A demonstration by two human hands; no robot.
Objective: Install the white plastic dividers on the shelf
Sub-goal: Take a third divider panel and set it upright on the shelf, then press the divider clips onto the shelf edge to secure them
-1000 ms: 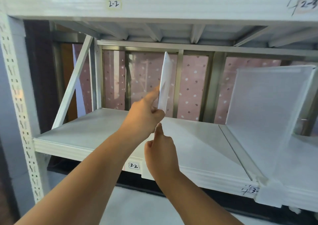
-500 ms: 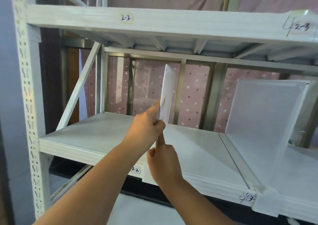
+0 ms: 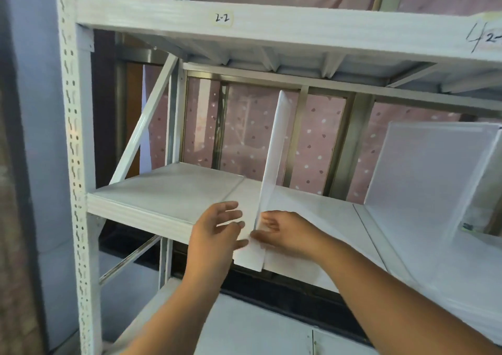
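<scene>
A white plastic divider (image 3: 274,151) stands upright and edge-on on the middle shelf board (image 3: 168,191). Its front foot (image 3: 248,258) hangs over the shelf's front edge. My right hand (image 3: 285,231) grips the divider's lower front edge from the right, thumb on the edge and fingers curled behind it. On the left, my left hand (image 3: 217,228) has its fingers spread, its thumb touching the foot. A second white divider (image 3: 434,178) stands on the same shelf further right.
The upper shelf beam (image 3: 271,28), labelled 2-2, runs overhead. A perforated white upright post (image 3: 73,164) stands at the left with a diagonal brace (image 3: 144,126) behind it. A lower shelf (image 3: 244,327) lies below my arms. Pink dotted fabric hangs behind the rack.
The divider came down from mid-air onto the shelf and stands with its foot over the front edge. Both hands dropped to its base; my left hand let go of the panel and opened.
</scene>
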